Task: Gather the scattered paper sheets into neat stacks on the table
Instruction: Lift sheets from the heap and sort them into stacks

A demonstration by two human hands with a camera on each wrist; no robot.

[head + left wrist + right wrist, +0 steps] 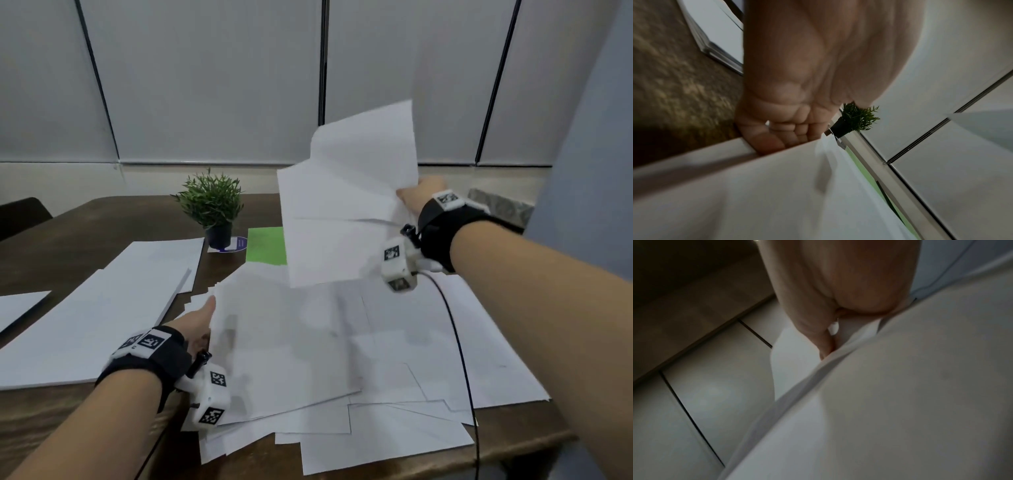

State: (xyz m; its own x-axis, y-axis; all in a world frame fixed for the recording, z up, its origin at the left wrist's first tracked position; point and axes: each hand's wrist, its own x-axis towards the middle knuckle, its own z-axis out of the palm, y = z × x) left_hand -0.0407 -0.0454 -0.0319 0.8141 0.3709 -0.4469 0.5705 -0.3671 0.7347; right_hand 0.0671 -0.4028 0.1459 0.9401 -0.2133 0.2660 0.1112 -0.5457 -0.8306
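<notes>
The right hand [416, 197] pinches a loose fan of white paper sheets [346, 202] aloft at centre frame; the left hand [197, 323] grips sheets of the scattered white pile [342, 359] on the dark wooden bench [68, 226]. Held by one corner, the fan risks slipping apart.

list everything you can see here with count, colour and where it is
raised sheets: a few, white, in the air over the table's far right, gripped by the right hand
loose pile: many sheets, white, spread unevenly over the near right of the table
large stack: one, white, left side of the table
single sheet: one, white, far left edge
green sheet: one, bright green, beside the plant, partly hidden
potted plant: one, green in a black pot, back centre
table: one, dark brown wood
cable: one, black, running over the pile
left hand: at the pile's left edge, fingers under lifted sheets
right hand: raised, gripping sheets
</notes>
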